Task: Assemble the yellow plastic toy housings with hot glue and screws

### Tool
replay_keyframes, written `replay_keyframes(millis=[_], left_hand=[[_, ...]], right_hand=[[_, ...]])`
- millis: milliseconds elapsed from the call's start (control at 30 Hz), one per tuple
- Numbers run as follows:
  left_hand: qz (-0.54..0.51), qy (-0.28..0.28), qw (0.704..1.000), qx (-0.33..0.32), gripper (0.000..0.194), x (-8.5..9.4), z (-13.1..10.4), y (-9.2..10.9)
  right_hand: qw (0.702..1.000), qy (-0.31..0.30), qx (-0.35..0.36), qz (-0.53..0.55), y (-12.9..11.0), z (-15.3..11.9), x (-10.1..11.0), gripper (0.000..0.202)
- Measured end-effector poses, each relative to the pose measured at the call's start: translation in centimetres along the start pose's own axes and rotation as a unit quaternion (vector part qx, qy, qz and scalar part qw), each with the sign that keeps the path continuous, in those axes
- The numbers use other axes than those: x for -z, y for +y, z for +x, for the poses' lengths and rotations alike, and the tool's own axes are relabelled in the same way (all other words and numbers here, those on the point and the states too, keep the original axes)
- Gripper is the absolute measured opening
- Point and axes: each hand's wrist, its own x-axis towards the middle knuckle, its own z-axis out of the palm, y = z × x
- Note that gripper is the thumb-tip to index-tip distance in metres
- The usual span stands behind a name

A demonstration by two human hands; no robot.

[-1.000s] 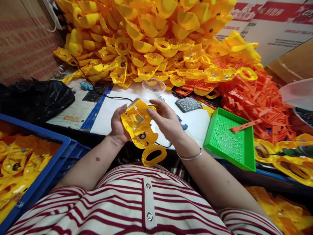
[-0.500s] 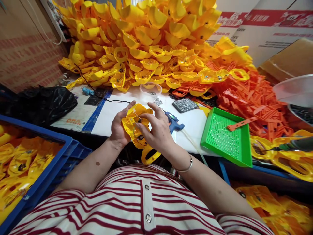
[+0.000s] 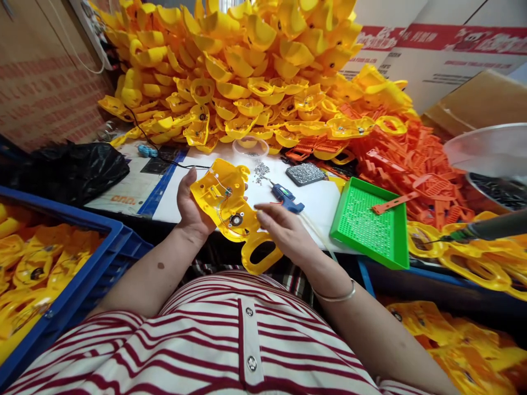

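Note:
My left hand [image 3: 193,206] holds a yellow plastic shell half [image 3: 216,184] by its left side, hollow face up. Thin wires, a round black part like a small speaker [image 3: 236,219] and a loop handle at the lower right show on it. My right hand [image 3: 288,227] is at the shell's right edge, above the handle, with fingers stretched out and nothing seen in them; whether the fingertips touch the shell I cannot tell. Just beyond that hand, a blue glue gun [image 3: 284,195] lies on the white table surface [image 3: 181,192].
Yellow shells [image 3: 247,66] are heaped at the back, orange plastic parts [image 3: 411,170] at the right. A green perforated tray [image 3: 335,230], a black block of small screws [image 3: 305,173] and loose screws [image 3: 261,173] are on the table. Blue crates [image 3: 119,236] flank me; a screwdriver-like tool [image 3: 489,227] juts in right.
My right hand has drawn back from inside the shell to its right edge. The shell is turned more toward me, still in my left hand. The view has shifted slightly.

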Motion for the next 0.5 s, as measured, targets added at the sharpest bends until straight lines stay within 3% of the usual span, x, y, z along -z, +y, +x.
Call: replay_keyframes(millis=[67, 133, 300, 500], left_hand=[[-0.002, -0.008, 1.000, -0.002, 0.050, -0.3, -0.1, 0.1], [0.001, 0.001, 1.000, 0.006, 0.054, -0.7, -0.1, 0.1], [-0.006, 0.020, 1.000, 0.005, 0.066, -2.2, -0.4, -0.9], [-0.004, -0.058, 0.998, 0.014, 0.061, -2.4, -1.4, -3.0]], right_hand=[[0.990, -0.104, -0.081, 0.057, -0.1, -1.1, 0.3, 0.050], [0.976, -0.143, -0.132, 0.097, -0.2, -2.0, 0.5, 0.053], [0.977, -0.071, -0.161, 0.120, -0.2, -3.0, 0.2, 0.056], [0.986, 0.011, -0.126, 0.104, 0.0, -3.1, 0.3, 0.052]])
